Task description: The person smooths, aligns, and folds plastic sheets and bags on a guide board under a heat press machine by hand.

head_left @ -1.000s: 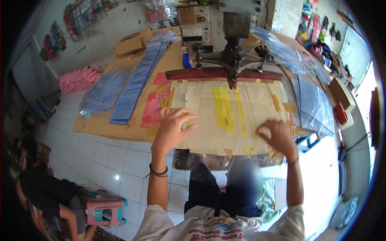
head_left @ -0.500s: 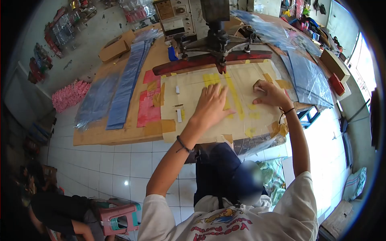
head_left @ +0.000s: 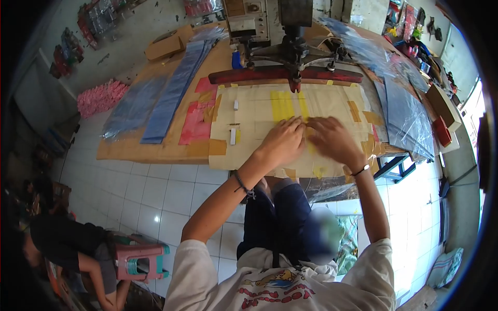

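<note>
My left hand (head_left: 284, 142) is over the middle of the beige board (head_left: 249, 109), with its fingers bent and pressed together. What they hold, if anything, cannot be made out. Beside it, my right hand (head_left: 336, 141) reaches leftward, its fingertips close to the left hand's; motion smears its fingers. Yellow tape strips (head_left: 282, 105) run across the board just beyond both hands. Two small white pieces (head_left: 233, 136) sit on the board's left part. Above the far edge hangs a press with a long red bar (head_left: 249, 76).
Long blue plastic sheets (head_left: 174, 96) and clear ones lie at left on the wooden table (head_left: 124, 151). More blue plastic (head_left: 410, 114) is stacked at right. A control box (head_left: 247, 20) stands behind. A person (head_left: 72, 243) bends near a pink stool (head_left: 137, 262) at lower left.
My two hands have come together over the board's middle. The left fingers, spread before, are now bent together; the right hand has moved left. The whole view has shifted slightly.
</note>
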The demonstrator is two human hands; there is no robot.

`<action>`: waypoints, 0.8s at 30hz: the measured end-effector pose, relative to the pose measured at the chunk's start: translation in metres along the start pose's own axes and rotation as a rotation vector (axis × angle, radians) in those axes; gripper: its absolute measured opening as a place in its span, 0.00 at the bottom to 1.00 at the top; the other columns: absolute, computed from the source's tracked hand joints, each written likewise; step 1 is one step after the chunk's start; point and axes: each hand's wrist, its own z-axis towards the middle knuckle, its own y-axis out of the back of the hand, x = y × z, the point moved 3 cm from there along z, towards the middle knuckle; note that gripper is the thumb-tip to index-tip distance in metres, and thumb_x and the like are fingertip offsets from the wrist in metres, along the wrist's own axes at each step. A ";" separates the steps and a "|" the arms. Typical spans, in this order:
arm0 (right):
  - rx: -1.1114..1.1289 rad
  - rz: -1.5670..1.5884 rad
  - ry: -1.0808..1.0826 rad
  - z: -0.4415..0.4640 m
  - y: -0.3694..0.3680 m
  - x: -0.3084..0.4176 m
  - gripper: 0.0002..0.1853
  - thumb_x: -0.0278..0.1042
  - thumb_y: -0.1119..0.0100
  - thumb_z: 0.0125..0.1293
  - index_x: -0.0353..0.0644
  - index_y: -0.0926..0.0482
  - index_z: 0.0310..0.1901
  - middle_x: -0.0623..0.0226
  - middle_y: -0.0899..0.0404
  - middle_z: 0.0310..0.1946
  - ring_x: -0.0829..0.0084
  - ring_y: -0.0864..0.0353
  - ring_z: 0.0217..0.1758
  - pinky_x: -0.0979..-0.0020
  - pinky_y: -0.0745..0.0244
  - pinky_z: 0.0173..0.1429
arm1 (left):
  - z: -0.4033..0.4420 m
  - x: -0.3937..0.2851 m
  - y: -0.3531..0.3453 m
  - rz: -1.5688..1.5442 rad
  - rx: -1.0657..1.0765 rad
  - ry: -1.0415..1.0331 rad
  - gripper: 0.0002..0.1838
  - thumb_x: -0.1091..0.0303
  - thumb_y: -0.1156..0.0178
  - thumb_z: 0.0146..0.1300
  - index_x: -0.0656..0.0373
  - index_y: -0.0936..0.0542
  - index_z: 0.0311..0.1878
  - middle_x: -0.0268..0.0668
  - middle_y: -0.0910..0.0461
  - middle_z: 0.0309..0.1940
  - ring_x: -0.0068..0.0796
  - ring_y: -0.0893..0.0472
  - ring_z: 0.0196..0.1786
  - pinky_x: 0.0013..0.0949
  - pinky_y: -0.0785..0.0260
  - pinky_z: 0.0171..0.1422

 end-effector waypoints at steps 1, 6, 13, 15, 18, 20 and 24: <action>-0.004 -0.001 -0.022 -0.001 -0.007 0.005 0.22 0.45 0.42 0.72 0.40 0.23 0.61 0.58 0.22 0.64 0.60 0.28 0.71 0.53 0.41 0.79 | -0.003 0.000 -0.008 0.030 -0.029 0.026 0.26 0.64 0.50 0.73 0.75 0.28 0.66 0.58 0.29 0.68 0.52 0.28 0.71 0.45 0.38 0.78; 0.074 -0.029 -0.203 -0.025 0.001 -0.008 0.34 0.55 0.52 0.77 0.36 0.33 0.73 0.51 0.36 0.76 0.56 0.43 0.82 0.51 0.52 0.84 | -0.034 0.021 0.004 0.040 0.063 0.245 0.31 0.61 0.56 0.76 0.78 0.36 0.72 0.61 0.39 0.76 0.51 0.42 0.81 0.43 0.53 0.86; -0.009 -0.146 -0.402 -0.066 0.013 -0.051 0.31 0.52 0.51 0.77 0.41 0.32 0.74 0.54 0.36 0.77 0.54 0.44 0.83 0.52 0.56 0.85 | -0.059 0.027 0.014 0.153 0.049 0.373 0.32 0.60 0.56 0.76 0.79 0.36 0.72 0.63 0.38 0.75 0.53 0.39 0.80 0.47 0.50 0.85; -0.043 -0.131 -0.398 -0.068 0.013 -0.049 0.29 0.50 0.51 0.77 0.42 0.30 0.73 0.55 0.35 0.76 0.54 0.43 0.82 0.52 0.56 0.85 | -0.058 0.026 0.011 0.175 0.032 0.373 0.32 0.60 0.56 0.75 0.79 0.36 0.72 0.63 0.38 0.75 0.53 0.39 0.79 0.47 0.50 0.84; -0.080 -0.107 -0.372 -0.069 0.015 -0.048 0.27 0.48 0.51 0.77 0.44 0.26 0.70 0.55 0.32 0.74 0.53 0.41 0.81 0.50 0.54 0.84 | -0.057 0.030 0.008 0.174 -0.024 0.355 0.31 0.61 0.56 0.75 0.77 0.35 0.72 0.61 0.37 0.75 0.54 0.38 0.79 0.49 0.49 0.84; -0.078 -0.092 -0.344 -0.071 0.016 -0.047 0.25 0.47 0.51 0.76 0.44 0.24 0.68 0.56 0.31 0.73 0.54 0.38 0.79 0.48 0.53 0.83 | -0.059 0.030 0.006 0.156 -0.046 0.343 0.30 0.61 0.56 0.75 0.74 0.35 0.73 0.60 0.37 0.75 0.54 0.38 0.79 0.50 0.49 0.84; -0.115 -0.068 -0.326 -0.072 0.014 -0.049 0.23 0.45 0.50 0.76 0.44 0.22 0.66 0.57 0.28 0.72 0.54 0.35 0.78 0.46 0.51 0.82 | -0.058 0.030 0.007 0.128 -0.048 0.312 0.29 0.62 0.56 0.76 0.71 0.34 0.73 0.58 0.36 0.75 0.53 0.37 0.78 0.52 0.49 0.83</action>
